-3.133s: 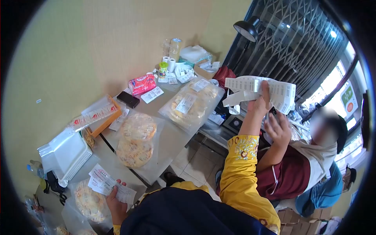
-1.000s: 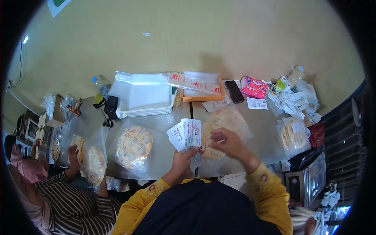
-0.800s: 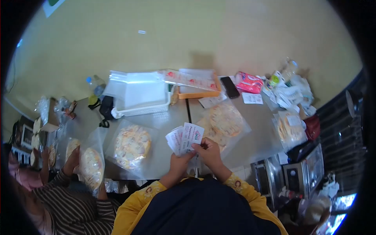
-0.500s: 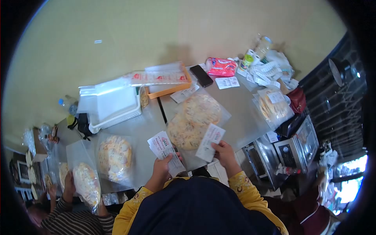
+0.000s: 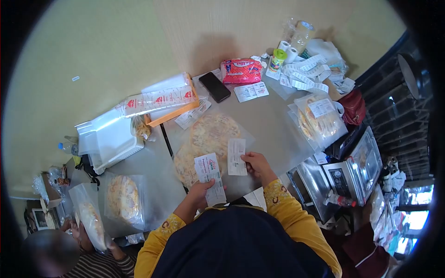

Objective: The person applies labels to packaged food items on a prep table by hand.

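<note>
Printed paper labels (image 5: 207,169) with red and green lettering are gripped in my left hand (image 5: 200,191), near the table's front edge. Another label (image 5: 237,156), white and narrow, is pinched by my right hand (image 5: 256,164) at its lower right. Both papers are held over two round pizzas (image 5: 214,132) in clear plastic, which lie on the grey table (image 5: 273,125). The lower pizza is partly covered by the papers.
A black phone (image 5: 214,87), a red packet (image 5: 242,71) and more labels (image 5: 251,91) lie behind. Bagged pizzas (image 5: 320,120) are at right. At left are a white basket (image 5: 118,155), a bagged pizza (image 5: 123,199) and another person in striped sleeves (image 5: 99,265) holding a bag.
The view has shifted, moving table items leftward. My left hand's labels are now closer together, and the right label is more upright. The person at left has lowered their head into view.
</note>
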### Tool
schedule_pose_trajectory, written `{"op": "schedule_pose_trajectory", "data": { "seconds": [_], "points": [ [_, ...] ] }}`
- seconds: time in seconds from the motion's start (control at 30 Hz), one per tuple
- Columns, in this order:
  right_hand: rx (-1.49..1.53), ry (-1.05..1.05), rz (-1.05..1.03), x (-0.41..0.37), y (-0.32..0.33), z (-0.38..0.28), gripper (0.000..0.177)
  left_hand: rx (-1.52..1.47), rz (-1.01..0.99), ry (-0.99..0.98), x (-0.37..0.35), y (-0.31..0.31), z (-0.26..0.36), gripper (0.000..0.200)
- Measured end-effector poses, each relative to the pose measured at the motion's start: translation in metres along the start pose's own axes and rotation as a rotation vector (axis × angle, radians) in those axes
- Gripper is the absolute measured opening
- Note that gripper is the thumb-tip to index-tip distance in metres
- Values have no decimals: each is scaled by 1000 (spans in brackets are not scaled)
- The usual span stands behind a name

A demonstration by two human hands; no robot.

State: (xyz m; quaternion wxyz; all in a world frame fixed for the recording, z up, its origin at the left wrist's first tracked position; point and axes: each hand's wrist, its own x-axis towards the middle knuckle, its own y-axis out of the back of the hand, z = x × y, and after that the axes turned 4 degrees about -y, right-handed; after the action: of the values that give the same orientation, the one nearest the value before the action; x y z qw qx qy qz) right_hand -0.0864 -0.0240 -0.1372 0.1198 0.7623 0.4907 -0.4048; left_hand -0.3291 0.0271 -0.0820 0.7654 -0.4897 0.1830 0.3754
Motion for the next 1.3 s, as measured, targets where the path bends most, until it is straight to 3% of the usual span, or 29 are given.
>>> {"op": "schedule_pose_trajectory", "data": {
  "seconds": [0.3, 0.4, 0.6, 0.8, 0.9, 1.0, 1.1, 1.2, 1.3],
  "points": [
    [313, -22, 17, 29, -11, -19, 11, -37, 143, -46, 20, -14, -1, 30],
    [360, 1, -83, 32, -24, -24, 12, -65, 196, -67, 18, -17, 1, 31],
    [329, 79, -62, 59, -64, -40, 19, -128, 165, -153, 12, -17, -1, 33],
    [-120, 33, -42, 67, -68, -54, 23, -142, 164, -136, -1, -13, -5, 34],
    [-206, 27, -154, 78, -40, -26, 29, -127, 194, -135, -8, -16, -1, 35],
    [164, 14, -346, 41, -19, -19, 35, -157, 183, -150, -16, -12, -2, 35],
    [750, 27, -602, -2, -19, -36, 37, -212, 145, -198, -23, -4, -5, 36],
    [694, 28, -544, 28, -20, -28, 40, -224, 180, -232, -31, 2, -9, 40],
    [561, 117, -169, 35, -39, -47, 34, -220, 241, -292, -35, 5, -13, 40]
  ]
}}
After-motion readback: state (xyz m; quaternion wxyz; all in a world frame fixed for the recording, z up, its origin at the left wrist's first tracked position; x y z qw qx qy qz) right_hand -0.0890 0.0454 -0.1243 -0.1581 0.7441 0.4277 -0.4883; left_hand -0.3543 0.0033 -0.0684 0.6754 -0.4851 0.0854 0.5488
